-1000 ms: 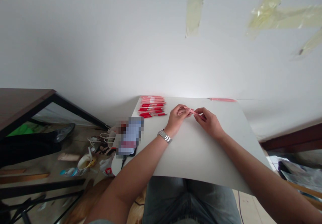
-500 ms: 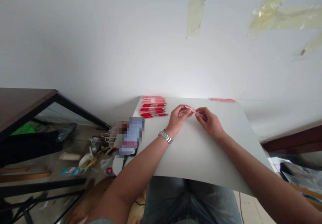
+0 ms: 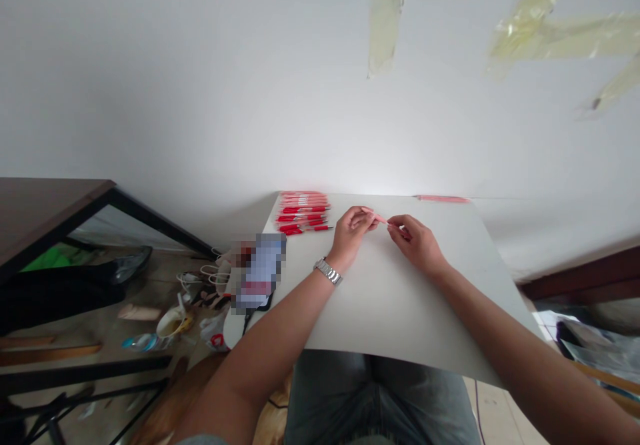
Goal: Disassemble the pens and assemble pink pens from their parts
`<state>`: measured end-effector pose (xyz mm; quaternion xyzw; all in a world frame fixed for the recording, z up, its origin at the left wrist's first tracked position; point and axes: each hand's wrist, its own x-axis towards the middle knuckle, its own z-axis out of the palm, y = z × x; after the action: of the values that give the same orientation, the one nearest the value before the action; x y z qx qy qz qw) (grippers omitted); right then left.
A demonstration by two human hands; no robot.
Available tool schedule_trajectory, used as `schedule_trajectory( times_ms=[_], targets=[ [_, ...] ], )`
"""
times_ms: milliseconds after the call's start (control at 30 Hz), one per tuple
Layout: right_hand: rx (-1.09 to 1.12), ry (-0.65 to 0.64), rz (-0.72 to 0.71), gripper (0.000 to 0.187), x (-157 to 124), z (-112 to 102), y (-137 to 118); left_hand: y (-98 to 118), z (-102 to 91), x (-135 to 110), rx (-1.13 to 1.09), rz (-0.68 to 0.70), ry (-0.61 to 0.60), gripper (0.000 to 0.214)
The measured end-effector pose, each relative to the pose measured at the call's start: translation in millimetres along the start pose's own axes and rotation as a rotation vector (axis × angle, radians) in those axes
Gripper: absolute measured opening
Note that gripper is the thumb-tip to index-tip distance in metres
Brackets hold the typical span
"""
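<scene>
Basically left hand (image 3: 353, 229) and right hand (image 3: 416, 245) both pinching slim pink plastic pen (image 3: 379, 218) by opposite ends, held up just above flat white board (image 3: 400, 298); red-barrelled pens (image 3: 303, 212) lined up neatly beyond, within easy reach.

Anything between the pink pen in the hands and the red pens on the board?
No loose object. Only the left hand, pinching the pink pen with the right hand, sits between that pen and the red pens on the white board.
</scene>
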<state>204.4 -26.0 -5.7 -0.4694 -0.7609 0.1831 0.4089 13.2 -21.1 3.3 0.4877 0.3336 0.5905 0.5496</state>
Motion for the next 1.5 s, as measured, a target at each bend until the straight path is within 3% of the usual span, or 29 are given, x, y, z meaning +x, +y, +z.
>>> schedule_trajectory(
  times_ms=[500, 1200, 1500],
  targets=[
    [-0.009, 0.029, 0.048, 0.022, 0.2, -0.7, 4.2, 0.6, -2.8, -0.3, 0.011, 0.045, 0.026, 0.037],
    [-0.008, 0.051, 0.063, 0.022, 0.6, -3.4, 5.1, 0.8, -7.7, 2.4, -0.058, 0.054, 0.193, 0.036],
    [-0.002, 0.077, 0.082, 0.024, 0.7, -4.7, 7.0, 11.0, -17.0, 5.3, 0.217, 0.120, 0.151, 0.035]
  ],
)
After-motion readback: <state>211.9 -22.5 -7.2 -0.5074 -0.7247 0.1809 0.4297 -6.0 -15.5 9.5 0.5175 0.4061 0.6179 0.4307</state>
